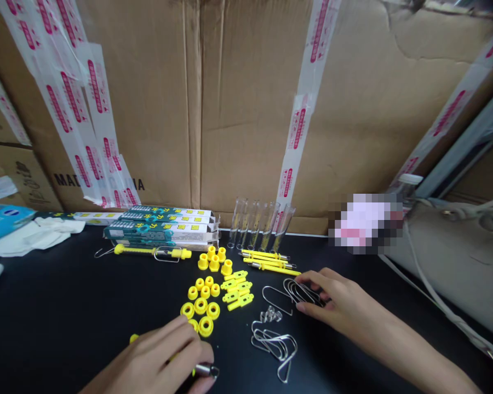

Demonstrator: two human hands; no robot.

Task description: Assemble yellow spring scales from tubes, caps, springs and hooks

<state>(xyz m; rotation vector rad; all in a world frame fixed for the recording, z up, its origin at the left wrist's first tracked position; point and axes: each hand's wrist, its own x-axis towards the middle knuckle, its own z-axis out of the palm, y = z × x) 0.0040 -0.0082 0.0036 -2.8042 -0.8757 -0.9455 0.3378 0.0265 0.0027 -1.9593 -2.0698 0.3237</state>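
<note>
My left hand (168, 350) is closed around a yellow rod with a metal spring end (205, 370), low in the view; most of the rod is hidden by the fingers. With thumb and fingers, my right hand (332, 298) pinches a bunch of bent wire loops (298, 290) lying on the black table. Just below is a small pile of clear pieces (271, 314), with more bent wire hooks (275, 342) nearer me. Yellow rings (206, 326) lie beside the left fingertips. Beyond them are yellow flat-ended plugs (238, 290) and yellow flanged caps (214, 262).
Several clear tubes (252, 227) stand upright at the back, with yellow spring rods (269, 260) before them. An assembled yellow spring scale (152, 252) lies in front of stacked printed boxes (160, 230). Large cardboard cartons (246, 109) wall off the rear; a bag (460, 257) sits right.
</note>
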